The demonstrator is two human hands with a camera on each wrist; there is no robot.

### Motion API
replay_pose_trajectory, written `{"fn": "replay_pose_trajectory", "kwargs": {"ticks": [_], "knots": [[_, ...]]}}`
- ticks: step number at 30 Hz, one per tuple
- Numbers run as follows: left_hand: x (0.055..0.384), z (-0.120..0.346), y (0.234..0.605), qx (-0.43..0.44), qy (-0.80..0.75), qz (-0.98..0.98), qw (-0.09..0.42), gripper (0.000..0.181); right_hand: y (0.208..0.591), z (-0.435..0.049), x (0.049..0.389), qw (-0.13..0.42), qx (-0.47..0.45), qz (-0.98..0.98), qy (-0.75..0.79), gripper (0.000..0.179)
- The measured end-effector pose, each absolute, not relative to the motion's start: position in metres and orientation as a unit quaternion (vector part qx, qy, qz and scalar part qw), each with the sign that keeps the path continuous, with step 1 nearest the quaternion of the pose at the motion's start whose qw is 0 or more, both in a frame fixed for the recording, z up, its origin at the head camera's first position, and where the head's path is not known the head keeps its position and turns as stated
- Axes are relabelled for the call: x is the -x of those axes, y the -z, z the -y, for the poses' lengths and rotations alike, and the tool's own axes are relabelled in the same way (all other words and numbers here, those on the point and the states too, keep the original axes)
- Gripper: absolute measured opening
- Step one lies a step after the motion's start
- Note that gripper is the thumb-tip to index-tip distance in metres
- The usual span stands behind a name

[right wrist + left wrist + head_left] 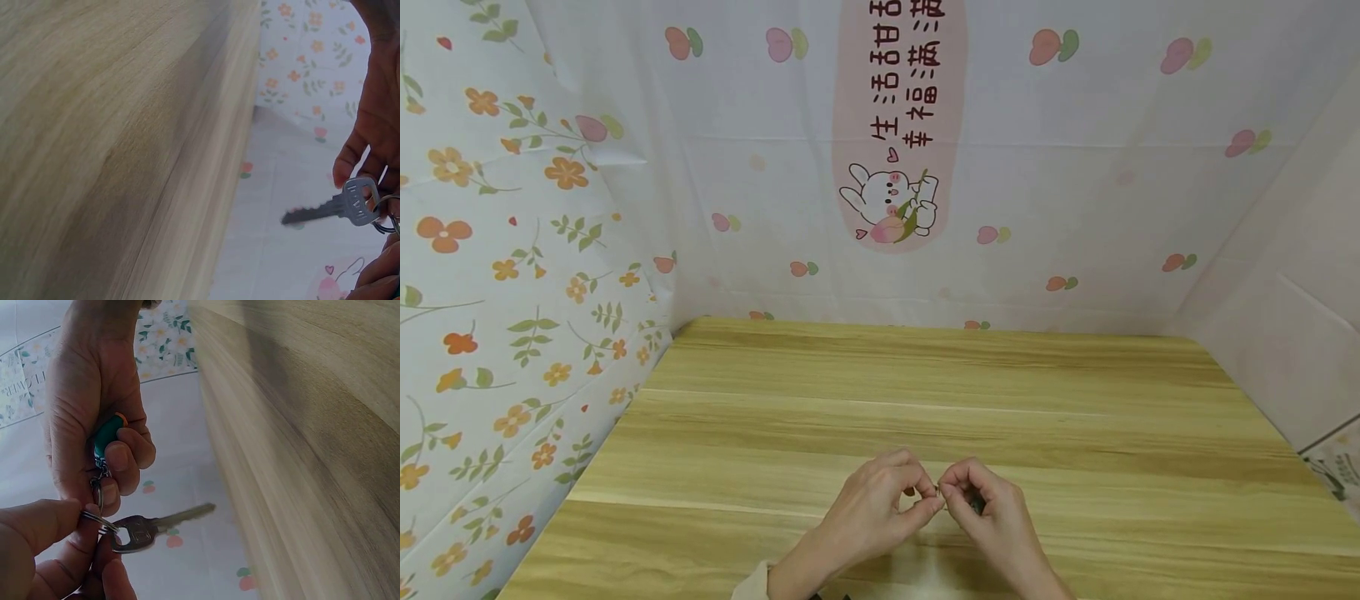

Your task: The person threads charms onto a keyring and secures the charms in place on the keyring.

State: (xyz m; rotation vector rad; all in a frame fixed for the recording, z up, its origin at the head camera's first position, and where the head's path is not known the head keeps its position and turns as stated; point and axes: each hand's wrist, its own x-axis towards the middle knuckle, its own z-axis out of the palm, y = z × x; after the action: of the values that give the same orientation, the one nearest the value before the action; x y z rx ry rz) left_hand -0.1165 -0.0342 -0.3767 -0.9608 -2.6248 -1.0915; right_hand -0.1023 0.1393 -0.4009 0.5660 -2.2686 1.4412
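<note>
My left hand [868,504] and right hand [996,517] meet fingertip to fingertip just above the table. Between them is a metal key ring [102,520], pinched by the left thumb and fingers. A silver key [139,534] hangs on this ring, its toothed blade pointing away from both hands; the right wrist view shows letters stamped on the key's head [360,201]. Curled in the right hand's fingers is a green fob [107,436] with an orange edge, joined to the ring by a short chain [100,467]. The right fingertips pinch near the ring; their exact hold is partly hidden.
A wood-grain table [880,392] spreads under the hands. Behind it hangs a pale cloth [1075,192] with fruit prints and a rabbit drawing [891,204]. Flower-patterned cloth [512,300] covers the left side, and a pale panel [1285,317] stands at the right.
</note>
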Motion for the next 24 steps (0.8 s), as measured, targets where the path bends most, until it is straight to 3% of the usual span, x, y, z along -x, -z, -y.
{"fn": "replay_pose_trajectory", "kwargs": {"ticks": [9, 16, 24], "knots": [[0.1188, 0.0347, 0.3807, 0.353, 0.377, 0.850, 0.106, 0.010, 0.3993, -0.1396, 0.1026, 0.189, -0.187, 0.810, -0.523, 0.023], [0.1166, 0.0338, 0.3778, 0.314, 0.368, 0.871, 0.081, 0.008, 0.4008, -0.1403, 0.1030, 0.199, -0.203, 0.809, -0.516, 0.023], [0.1171, 0.0325, 0.3787, 0.324, 0.369, 0.866, 0.094, 0.009, 0.4015, -0.1401, 0.1023, 0.210, -0.210, 0.809, -0.508, 0.025]]}}
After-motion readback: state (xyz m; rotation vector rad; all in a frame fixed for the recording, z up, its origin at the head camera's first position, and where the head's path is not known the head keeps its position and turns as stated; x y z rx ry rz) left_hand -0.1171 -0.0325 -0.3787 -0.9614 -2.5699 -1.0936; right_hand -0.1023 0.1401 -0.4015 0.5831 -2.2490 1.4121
